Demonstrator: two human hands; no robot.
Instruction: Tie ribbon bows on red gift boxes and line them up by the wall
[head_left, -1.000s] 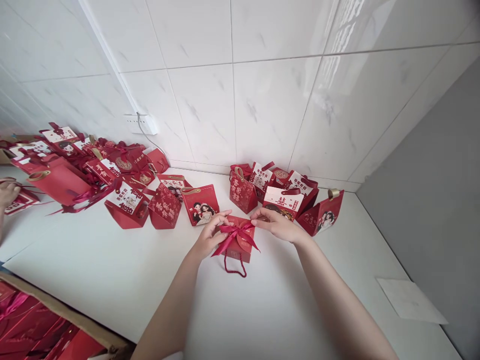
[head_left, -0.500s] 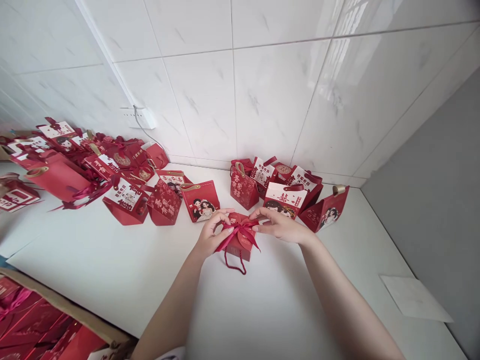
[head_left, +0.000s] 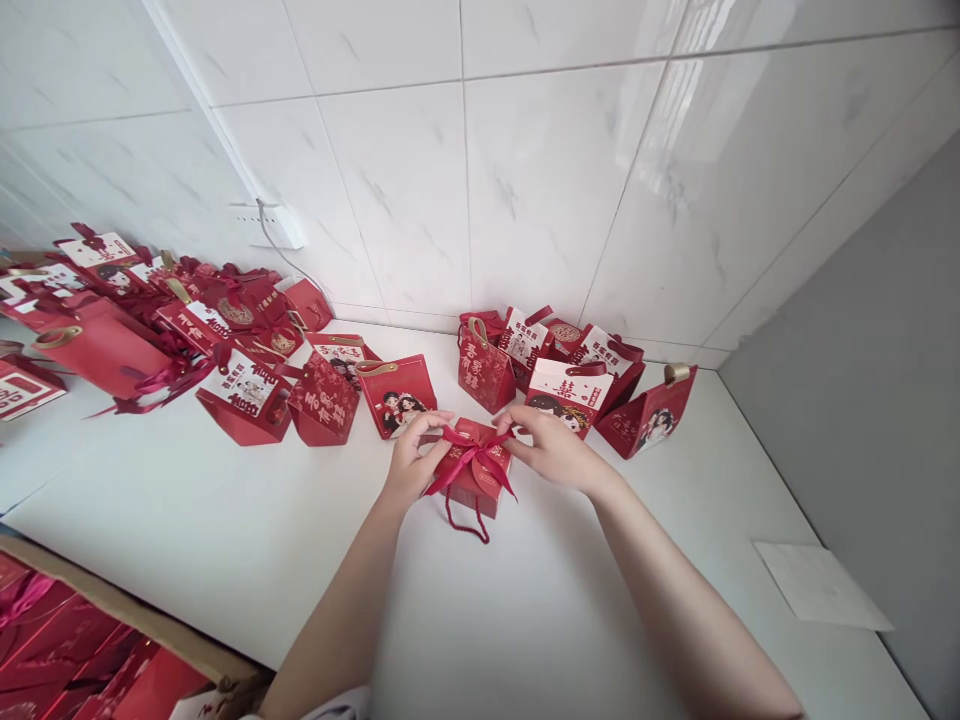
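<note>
A small red gift box (head_left: 480,497) rests on the white table in front of me, with a dark red cord handle (head_left: 469,532) lying toward me. Across its top runs a red ribbon (head_left: 477,452) tied in a bow, its tails hanging over the near side. My left hand (head_left: 414,460) pinches the bow's left loop between thumb and fingers. On the other side, my right hand (head_left: 551,447) pinches the right loop. Just behind the box stands a red bag-shaped gift box (head_left: 397,385) with a printed couple.
More red gift boxes (head_left: 487,370) cluster by the tiled wall, and a larger pile (head_left: 120,345) lies at the left near a wall socket (head_left: 266,226). An open carton (head_left: 127,597) of red boxes sits at lower left. White paper (head_left: 817,585) lies at the right edge.
Both hands have drawn the ribbon loops slightly outward, and more of the box top shows. A hand at the far left edge has gone out of view. The view has shifted slightly.
</note>
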